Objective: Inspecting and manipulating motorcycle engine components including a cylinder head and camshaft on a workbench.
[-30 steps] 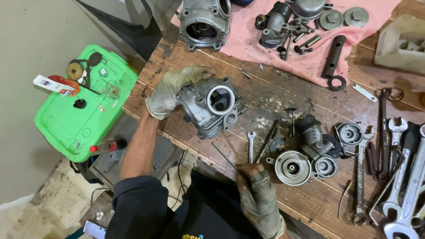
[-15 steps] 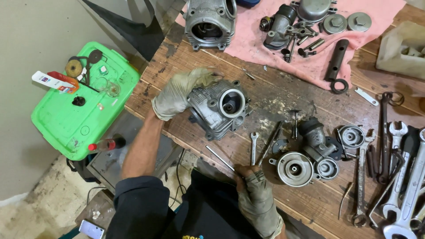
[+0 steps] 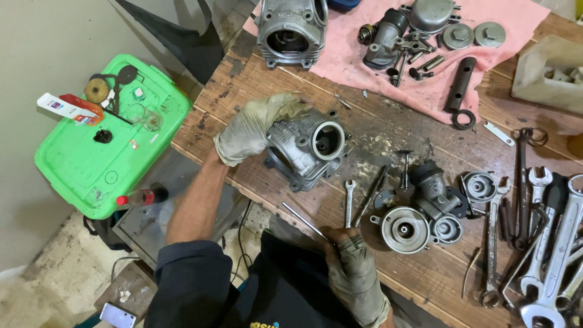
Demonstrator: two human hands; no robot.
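Note:
My left hand (image 3: 258, 124), in a dirty glove, grips a grey metal cylinder head (image 3: 306, 147) that rests on the wooden workbench (image 3: 425, 273); the head's round port faces up and right. My right hand (image 3: 352, 267), also gloved, is closed around a thin metal rod (image 3: 303, 220) near the bench's front edge. The rod's free end points up-left toward the cylinder head without touching it. A small spanner (image 3: 349, 200) and a valve (image 3: 404, 167) lie just right of the head.
A second engine casting (image 3: 291, 27) and small parts sit on a pink cloth (image 3: 364, 67) at the back. Round covers (image 3: 404, 229) lie mid-bench, several spanners (image 3: 546, 243) at the right. A green plastic box (image 3: 97, 152) stands left of the bench.
The cylinder head has turned slightly in my left hand, its port now facing more to the right. My right hand stays low at the front edge with the rod.

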